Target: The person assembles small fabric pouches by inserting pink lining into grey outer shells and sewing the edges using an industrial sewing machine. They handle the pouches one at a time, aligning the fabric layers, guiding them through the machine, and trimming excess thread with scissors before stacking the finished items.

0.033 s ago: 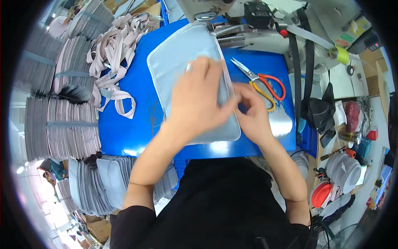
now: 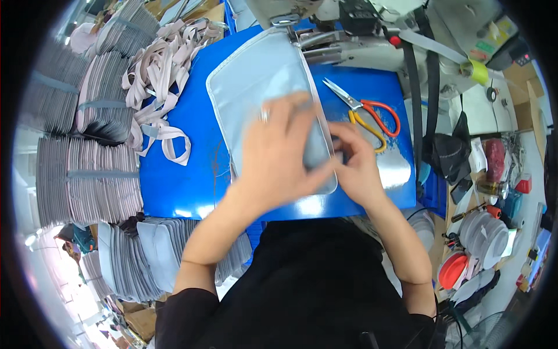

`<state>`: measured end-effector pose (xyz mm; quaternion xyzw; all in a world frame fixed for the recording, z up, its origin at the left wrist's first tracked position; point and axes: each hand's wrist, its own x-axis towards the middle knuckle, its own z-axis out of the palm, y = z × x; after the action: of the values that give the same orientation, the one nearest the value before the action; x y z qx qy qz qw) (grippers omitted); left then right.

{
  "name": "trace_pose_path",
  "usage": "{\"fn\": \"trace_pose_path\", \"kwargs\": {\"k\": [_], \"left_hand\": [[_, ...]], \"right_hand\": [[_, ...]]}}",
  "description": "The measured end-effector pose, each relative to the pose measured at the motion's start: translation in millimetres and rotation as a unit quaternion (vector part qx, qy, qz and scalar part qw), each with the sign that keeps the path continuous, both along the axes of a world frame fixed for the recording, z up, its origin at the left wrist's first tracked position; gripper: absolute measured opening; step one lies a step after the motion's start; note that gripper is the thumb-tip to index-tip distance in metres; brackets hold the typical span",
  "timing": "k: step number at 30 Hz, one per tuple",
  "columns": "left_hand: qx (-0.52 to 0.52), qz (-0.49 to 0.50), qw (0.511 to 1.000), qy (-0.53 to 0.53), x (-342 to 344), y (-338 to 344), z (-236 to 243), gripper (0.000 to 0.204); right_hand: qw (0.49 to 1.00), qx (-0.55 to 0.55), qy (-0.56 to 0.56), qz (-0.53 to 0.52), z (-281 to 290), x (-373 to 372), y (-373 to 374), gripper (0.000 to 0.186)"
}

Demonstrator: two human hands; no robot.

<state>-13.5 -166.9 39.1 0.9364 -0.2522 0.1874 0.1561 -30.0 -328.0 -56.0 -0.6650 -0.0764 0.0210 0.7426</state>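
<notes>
A light grey-blue fabric panel [image 2: 244, 75] with rounded corners and a pale bound edge lies on the blue table. Its far end reaches under the metal presser foot of a sewing machine [image 2: 286, 22]. My left hand [image 2: 279, 151], smeared by motion, is over the panel's middle, thumb spread away from the fingers, which stretch toward the right edge. At that edge my right hand [image 2: 357, 166] has thumb and bent fingers closed on the border; the fingertips are partly hidden. Scissors [image 2: 360, 110] with red and yellow handles lie just beyond my right hand, blades partly open.
Blue table [image 2: 180, 186] surrounds the panel. Loose pale pink straps [image 2: 165, 70] heap at the far left. Tied stacks of grey panels [image 2: 102, 180] stand along the left, more panels [image 2: 163, 250] below the table edge. Black straps [image 2: 421, 87] hang right of the scissors.
My left hand has shifted slightly toward me over the panel. My right hand stays at the right edge, its fingers slightly changed. The panel and scissors lie nearly as before.
</notes>
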Motion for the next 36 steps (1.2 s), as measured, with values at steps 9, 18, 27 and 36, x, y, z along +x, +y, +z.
{"fn": "trace_pose_path", "kwargs": {"k": [9, 18, 27, 36], "left_hand": [[-0.082, -0.156, 0.974, -0.139, -43.8, 7.3, -36.0, 0.026], [-0.002, -0.165, 0.978, -0.128, -6.9, 17.1, -7.2, 0.026], [0.032, -0.176, 0.976, -0.127, 50.7, 34.4, -3.5, 0.028], [0.048, -0.16, 0.98, -0.111, 103.7, 43.1, 4.3, 0.027]], "right_hand": [[0.975, 0.121, 0.184, 0.017, 20.9, -43.7, -6.4, 0.031], [0.96, 0.213, 0.179, 0.031, 21.4, 2.5, 11.7, 0.027], [0.964, 0.206, 0.164, 0.031, 30.5, 60.1, 27.4, 0.028], [0.957, 0.249, 0.143, -0.033, 31.3, 108.9, 49.0, 0.021]]}}
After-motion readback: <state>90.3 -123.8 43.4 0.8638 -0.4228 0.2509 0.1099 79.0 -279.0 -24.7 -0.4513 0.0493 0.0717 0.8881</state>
